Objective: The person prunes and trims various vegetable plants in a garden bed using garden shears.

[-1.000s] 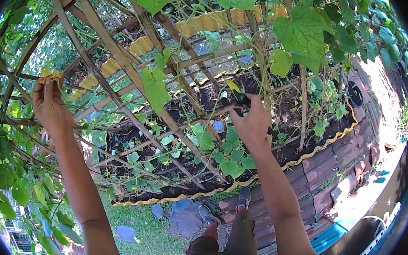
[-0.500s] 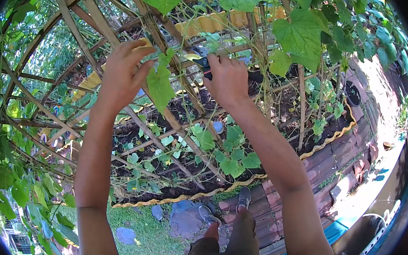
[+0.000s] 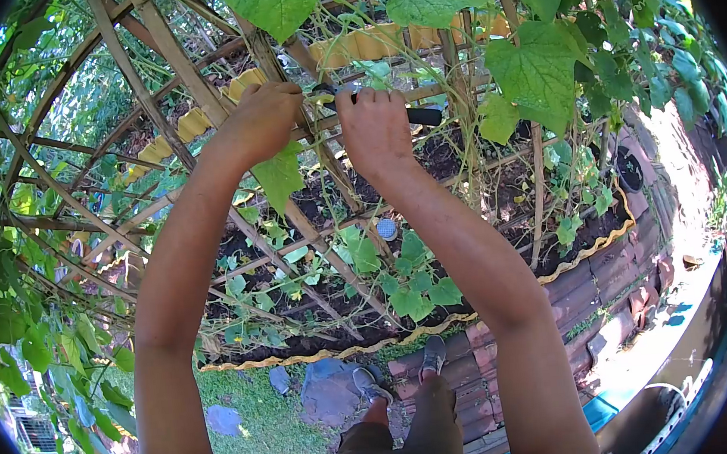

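Observation:
My right hand (image 3: 377, 129) is wrapped round black-handled pruning shears (image 3: 425, 116), whose handle sticks out on its right side. The head of the shears points left, toward my left hand, and is partly hidden. My left hand (image 3: 266, 121) is closed at a wooden lattice bar, with its fingertips pressed together close to the shears; what it pinches is hidden. A green leaf (image 3: 279, 175) hangs just below my left hand. Both hands are in front of the wooden lattice (image 3: 337, 173).
Large leaves (image 3: 531, 70) hang at the upper right, and vines cover the left side. Below the lattice lies a soil bed with a wavy yellow edging (image 3: 590, 246). Brick paving (image 3: 471, 373), grass (image 3: 268, 417) and flat stones (image 3: 330, 390) surround my feet.
My left hand has moved right and closed its fingers beside the lattice bar. My right hand has moved slightly left, and the shears have turned to lie more level.

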Demonstrator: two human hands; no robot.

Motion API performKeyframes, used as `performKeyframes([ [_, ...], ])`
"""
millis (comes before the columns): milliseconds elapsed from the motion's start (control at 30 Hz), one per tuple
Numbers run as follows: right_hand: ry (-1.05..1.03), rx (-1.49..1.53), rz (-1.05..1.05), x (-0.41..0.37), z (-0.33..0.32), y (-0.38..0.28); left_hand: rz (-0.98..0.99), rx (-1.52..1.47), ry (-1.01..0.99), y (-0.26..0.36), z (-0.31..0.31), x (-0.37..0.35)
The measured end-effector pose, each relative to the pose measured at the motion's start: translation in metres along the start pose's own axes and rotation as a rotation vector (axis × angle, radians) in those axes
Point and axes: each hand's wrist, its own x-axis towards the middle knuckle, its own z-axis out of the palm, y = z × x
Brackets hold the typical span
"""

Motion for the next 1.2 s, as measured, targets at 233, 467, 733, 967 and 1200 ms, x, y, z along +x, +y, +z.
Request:
performKeyframes([
  [233,0.003,-0.017,-0.013,0.001,0.000,-0.003,0.021,0.037,0.229,-0.004,0.022,0.010],
  [467,0.004,-0.015,-0.045,-0.001,-0.005,0.001,0.022,0.016,0.414,-0.009,0.022,0.017],
  [733,-0.100,0.051,-0.076,0.010,-0.008,-0.003,0.044,-0.097,0.443,-0.007,0.022,0.023],
  [967,-0.146,0.213,-0.024,0.003,-0.006,0.007,-0.025,-0.286,0.554,-0.017,0.029,0.019],
  [1200,0.023,0.122,0.068,-0.011,-0.004,0.001,-0.067,-0.321,0.561,-0.009,0.025,0.018],
])
